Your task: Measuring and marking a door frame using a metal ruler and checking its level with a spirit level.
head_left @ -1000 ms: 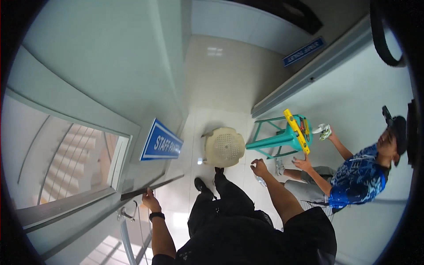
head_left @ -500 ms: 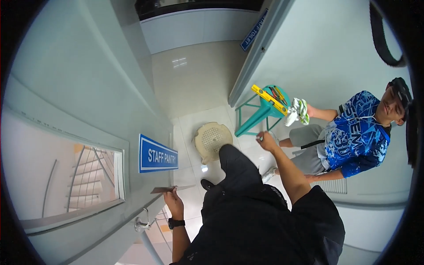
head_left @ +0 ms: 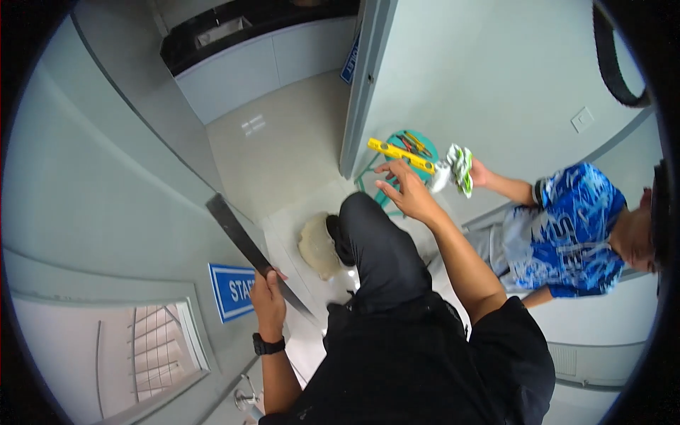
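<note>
My left hand (head_left: 269,301) grips a long, flat, dark metal strip (head_left: 241,234), slanted in front of the door beside a blue sign (head_left: 225,297) with white lettering. My right hand (head_left: 411,193) reaches forward with its fingers apart, just short of a yellow spirit level (head_left: 401,156). I see nothing held in it. The level lies across a green stool (head_left: 392,144), along with several small red and yellow hand tools (head_left: 416,144). My shoe (head_left: 338,237) rests on a low beige stool (head_left: 315,248).
At my right stands a person in a blue patterned shirt (head_left: 559,227), holding a white and green cloth bundle (head_left: 460,170). The grey door (head_left: 134,205) with a window and lever handle (head_left: 246,394) is at left. A door frame (head_left: 361,92) and a counter with a sink (head_left: 223,32) lie ahead.
My right hand has moved forward toward the level and its fingers have spread. My left hand has turned the metal strip to show its broad face. My foot has come up onto the beige stool.
</note>
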A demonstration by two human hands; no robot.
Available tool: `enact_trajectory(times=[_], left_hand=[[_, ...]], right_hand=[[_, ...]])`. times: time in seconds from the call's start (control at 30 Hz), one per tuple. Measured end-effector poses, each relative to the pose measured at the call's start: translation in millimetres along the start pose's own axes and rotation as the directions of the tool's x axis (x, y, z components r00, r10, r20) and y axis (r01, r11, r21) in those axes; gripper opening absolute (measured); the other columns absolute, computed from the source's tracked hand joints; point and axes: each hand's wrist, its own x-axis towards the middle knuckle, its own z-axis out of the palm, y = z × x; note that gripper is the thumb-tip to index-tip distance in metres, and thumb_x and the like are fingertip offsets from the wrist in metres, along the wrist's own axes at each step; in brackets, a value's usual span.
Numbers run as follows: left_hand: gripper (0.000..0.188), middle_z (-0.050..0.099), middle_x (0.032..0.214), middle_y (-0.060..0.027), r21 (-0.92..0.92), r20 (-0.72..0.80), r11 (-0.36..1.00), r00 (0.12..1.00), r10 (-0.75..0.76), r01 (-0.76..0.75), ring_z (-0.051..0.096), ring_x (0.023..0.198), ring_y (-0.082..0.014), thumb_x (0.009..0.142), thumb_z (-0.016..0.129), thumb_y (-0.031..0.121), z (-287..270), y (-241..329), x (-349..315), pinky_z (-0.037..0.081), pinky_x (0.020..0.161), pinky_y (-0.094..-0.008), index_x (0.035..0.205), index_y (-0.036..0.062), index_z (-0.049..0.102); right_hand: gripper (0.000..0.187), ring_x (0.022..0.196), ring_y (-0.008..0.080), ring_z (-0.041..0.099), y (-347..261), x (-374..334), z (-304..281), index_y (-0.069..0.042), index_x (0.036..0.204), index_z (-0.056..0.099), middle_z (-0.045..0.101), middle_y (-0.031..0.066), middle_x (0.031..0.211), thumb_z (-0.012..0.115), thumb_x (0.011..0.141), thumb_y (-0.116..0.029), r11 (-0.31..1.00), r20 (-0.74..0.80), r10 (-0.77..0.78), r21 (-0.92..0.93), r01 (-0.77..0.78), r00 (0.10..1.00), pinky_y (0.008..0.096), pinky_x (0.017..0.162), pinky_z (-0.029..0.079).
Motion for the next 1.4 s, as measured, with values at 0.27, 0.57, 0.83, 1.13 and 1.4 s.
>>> enact_trajectory(times=[0.27, 0.57, 0.83, 1.13, 1.4], left_hand=[[0.020, 0.065, 0.074, -0.0073, -0.067, 0.043, 0.998, 0.999, 0.022, -0.019, 0.056, 0.061, -0.0177, 0.107, 0.050, 0.016, 42.9, 62.5, 129.6, 0.042, 0.058, -0.0339, 0.097, 0.0019, 0.059], [0.028, 0.067, 0.077, -0.0122, -0.179, 0.072, 0.984, 0.997, 0.037, -0.024, 0.062, 0.068, -0.0274, 0.108, 0.052, 0.020, 71.2, 160.7, 358.6, 0.047, 0.064, -0.0397, 0.090, 0.0009, 0.063], [0.046, 0.053, 0.072, -0.0046, -0.190, 0.043, 0.982, 0.999, -0.001, 0.009, 0.047, 0.066, -0.0165, 0.110, 0.051, 0.042, 22.5, 348.4, 468.2, 0.044, 0.060, -0.0373, 0.089, 0.0009, 0.055], [0.039, 0.061, 0.083, -0.0090, -0.065, 0.124, 0.996, 0.991, -0.058, 0.067, 0.056, 0.076, -0.0239, 0.110, 0.052, 0.034, -22.6, 419.9, 455.5, 0.049, 0.070, -0.0387, 0.092, -0.0001, 0.057], [0.035, 0.066, 0.106, -0.0175, -0.249, 0.044, 0.968, 0.998, 0.033, -0.020, 0.060, 0.094, -0.0321, 0.111, 0.050, 0.032, -35.6, 472.2, 424.3, 0.048, 0.085, -0.0404, 0.115, -0.0001, 0.064]], right_hand=[[0.066, 0.132, 0.0385, 0.052, 22.9, 136.2, -126.9, -0.012, 0.131, 0.062, 0.054, 0.0139, 0.141, 0.088, 0.076, -0.037, 0.639, 0.386, 0.238, -0.753, 0.155, 0.891, 0.0589, 0.105, 0.043], [0.024, 0.123, 0.0335, 0.058, 112.4, 118.4, -195.8, -0.016, 0.111, 0.075, 0.062, 0.0126, 0.127, 0.056, 0.098, -0.024, 0.560, 0.554, 0.569, -0.802, 0.207, 0.608, 0.0539, 0.095, 0.051], [0.029, 0.093, 0.0396, 0.073, 100.8, 266.5, -249.0, -0.008, 0.109, 0.072, 0.074, 0.0202, 0.100, 0.066, 0.089, -0.028, 0.822, 0.663, 0.498, -0.567, -0.059, 0.559, 0.0514, 0.081, 0.057], [0.031, 0.097, 0.0404, 0.069, -92.8, 353.5, -250.5, -0.004, 0.115, 0.063, 0.069, 0.0230, 0.102, 0.074, 0.094, -0.023, 0.931, 0.303, 0.256, 0.179, -0.319, 0.918, 0.0455, 0.085, 0.054], [0.038, 0.078, 0.0381, 0.068, -258.2, 373.9, -217.6, 0.001, 0.109, 0.057, 0.067, 0.0215, 0.085, 0.071, 0.096, -0.032, 0.938, 0.295, 0.188, 0.228, -0.261, 0.937, 0.0451, 0.071, 0.053]])
